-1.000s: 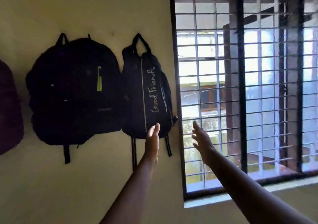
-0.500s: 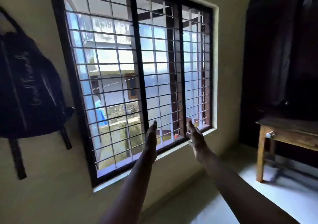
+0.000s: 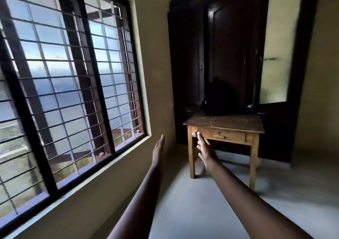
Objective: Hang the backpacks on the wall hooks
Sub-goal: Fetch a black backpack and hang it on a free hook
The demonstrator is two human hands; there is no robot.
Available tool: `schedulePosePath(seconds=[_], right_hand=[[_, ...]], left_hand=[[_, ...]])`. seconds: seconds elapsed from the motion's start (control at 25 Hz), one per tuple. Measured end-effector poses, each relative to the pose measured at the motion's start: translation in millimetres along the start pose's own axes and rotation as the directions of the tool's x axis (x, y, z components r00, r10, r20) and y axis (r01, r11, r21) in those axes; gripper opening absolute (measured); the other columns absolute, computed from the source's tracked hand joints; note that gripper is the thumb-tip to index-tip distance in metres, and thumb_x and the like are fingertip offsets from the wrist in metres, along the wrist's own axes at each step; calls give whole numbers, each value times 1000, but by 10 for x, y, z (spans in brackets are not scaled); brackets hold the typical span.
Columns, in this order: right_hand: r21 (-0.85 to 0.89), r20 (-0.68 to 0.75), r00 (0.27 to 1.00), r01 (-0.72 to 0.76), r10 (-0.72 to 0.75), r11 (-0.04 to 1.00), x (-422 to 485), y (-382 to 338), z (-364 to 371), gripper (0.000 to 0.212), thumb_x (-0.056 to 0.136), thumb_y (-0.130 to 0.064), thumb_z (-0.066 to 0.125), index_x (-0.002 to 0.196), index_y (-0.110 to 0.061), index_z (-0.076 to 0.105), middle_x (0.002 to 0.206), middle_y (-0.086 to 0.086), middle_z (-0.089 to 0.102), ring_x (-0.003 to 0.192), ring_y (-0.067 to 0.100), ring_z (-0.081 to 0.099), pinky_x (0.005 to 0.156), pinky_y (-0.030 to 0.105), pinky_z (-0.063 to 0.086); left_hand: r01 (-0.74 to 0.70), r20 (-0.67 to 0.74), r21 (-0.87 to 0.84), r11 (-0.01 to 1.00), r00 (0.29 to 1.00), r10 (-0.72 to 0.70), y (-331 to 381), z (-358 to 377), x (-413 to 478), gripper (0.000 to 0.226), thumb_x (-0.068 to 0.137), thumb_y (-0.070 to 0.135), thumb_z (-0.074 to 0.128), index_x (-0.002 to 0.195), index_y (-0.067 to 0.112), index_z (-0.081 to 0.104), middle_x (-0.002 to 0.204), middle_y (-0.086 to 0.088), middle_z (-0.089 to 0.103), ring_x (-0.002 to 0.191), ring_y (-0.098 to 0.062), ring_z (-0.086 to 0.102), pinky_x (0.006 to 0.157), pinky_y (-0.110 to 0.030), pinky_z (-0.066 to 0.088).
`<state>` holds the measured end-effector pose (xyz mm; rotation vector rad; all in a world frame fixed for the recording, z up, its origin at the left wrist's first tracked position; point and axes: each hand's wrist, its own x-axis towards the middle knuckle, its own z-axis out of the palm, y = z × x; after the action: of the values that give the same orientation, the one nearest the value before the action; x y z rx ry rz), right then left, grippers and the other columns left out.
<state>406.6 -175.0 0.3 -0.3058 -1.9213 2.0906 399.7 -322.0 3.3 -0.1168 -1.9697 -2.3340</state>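
Note:
A dark backpack (image 3: 220, 96) stands upright at the back of a small wooden table (image 3: 224, 123) in the room's corner; it is hard to make out against the dark wardrobe behind it. My left hand (image 3: 159, 149) and my right hand (image 3: 203, 150) are both stretched out in front of me, flat and empty, fingers apart. They are well short of the table and touch nothing. The wall hooks and the hung backpacks are out of view.
A large barred window (image 3: 73, 84) fills the wall on the left. A tall dark wardrobe (image 3: 234, 51) with a mirror panel (image 3: 278, 42) stands behind the table. The table has a drawer (image 3: 220, 135). Grey floor (image 3: 192, 202) stretches between me and the table.
My view has swung right, from the backpacks hung on the wall, past the window, to the table in the corner. Both hands stay outstretched and empty.

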Motion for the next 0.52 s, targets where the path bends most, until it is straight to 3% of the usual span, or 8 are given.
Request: schedulePosePath(seconds=[0.24, 0.32, 0.4, 0.44, 0.52], right_hand=[[-23, -61, 998, -2, 1, 1000, 1472, 104, -563, 52, 94, -47, 39, 132, -14, 50, 138, 9, 52, 128, 28, 46, 111, 43, 33], [-31, -86, 996, -19, 16, 999, 2054, 100, -614, 56, 92, -53, 40, 136, -19, 46, 143, 7, 47, 130, 27, 45, 112, 44, 33], [-19, -109, 994, -28, 26, 999, 2587, 45, -664, 59, 90, -57, 40, 138, -22, 43, 146, 6, 44, 133, 25, 42, 114, 45, 31], [-23, -125, 992, -33, 30, 999, 2876, 40, -705, 60, 89, -59, 39, 138, -23, 42, 146, 5, 44, 133, 24, 42, 114, 45, 31], [-34, -159, 987, -44, 38, 998, 3442, 23, -808, 63, 88, -61, 39, 139, -25, 41, 146, 5, 44, 133, 25, 42, 113, 46, 31]], left_hand=[[69, 98, -65, 995, 993, -62, -420, 983, 1384, 49, 95, 37, 43, 138, 15, 42, 145, -4, 43, 132, -19, 41, 114, -33, 28], [120, 120, -77, 990, 987, -110, -545, 1265, 1972, 44, 96, 35, 42, 134, 13, 47, 127, 0, 51, 108, -13, 54, 94, -21, 43], [124, 134, -82, 989, 985, -113, -573, 1532, 2491, 44, 97, 34, 41, 132, 9, 49, 112, -1, 51, 86, -7, 54, 69, -12, 45], [125, 148, -69, 990, 982, -114, -598, 1668, 2738, 46, 96, 35, 41, 133, 8, 48, 113, -2, 51, 90, -9, 55, 72, -12, 44], [139, 172, -39, 989, 976, -131, -743, 1956, 3262, 51, 94, 41, 42, 134, 10, 47, 126, -1, 51, 116, -17, 50, 91, -24, 38]])
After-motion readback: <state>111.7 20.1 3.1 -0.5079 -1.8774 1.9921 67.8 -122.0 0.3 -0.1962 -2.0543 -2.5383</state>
